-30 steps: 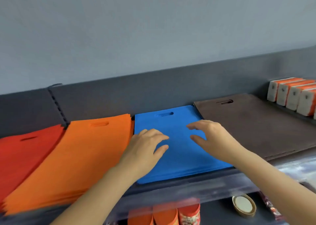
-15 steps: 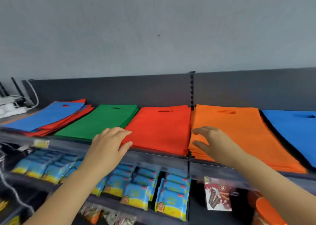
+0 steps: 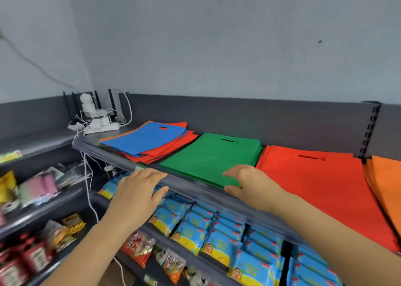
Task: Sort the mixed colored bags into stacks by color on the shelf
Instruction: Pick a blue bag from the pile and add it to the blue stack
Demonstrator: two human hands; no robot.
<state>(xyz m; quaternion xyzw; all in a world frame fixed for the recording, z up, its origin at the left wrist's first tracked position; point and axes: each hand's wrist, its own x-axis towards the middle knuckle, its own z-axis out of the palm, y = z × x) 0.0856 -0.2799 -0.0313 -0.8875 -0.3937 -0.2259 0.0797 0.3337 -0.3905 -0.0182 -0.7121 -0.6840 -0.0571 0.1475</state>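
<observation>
A dark grey metal shop shelf (image 3: 195, 188) carries flat fabric bags with cut-out handles, laid in piles side by side. At the far left lies a loose, fanned pile of mixed blue and red bags (image 3: 147, 142), with a blue one on top. Just right of it is a neat stack of green bags (image 3: 208, 157), then a stack of red bags (image 3: 314, 188), then a stack of orange bags (image 3: 386, 188) at the right edge.

The person's left hand (image 3: 136, 192) hovers palm down at the shelf's front edge, its fingers (image 3: 149, 174) loosely spread and holding nothing. The right hand (image 3: 249, 183) is at the near right corner of the green stack, fingers straight, thumb apart, gripping nothing; contact is unclear.

Blue and yellow snack packets (image 3: 217, 238) fill the shelf below. A white power strip with cables (image 3: 99, 127) sits at the top shelf's back left corner.
</observation>
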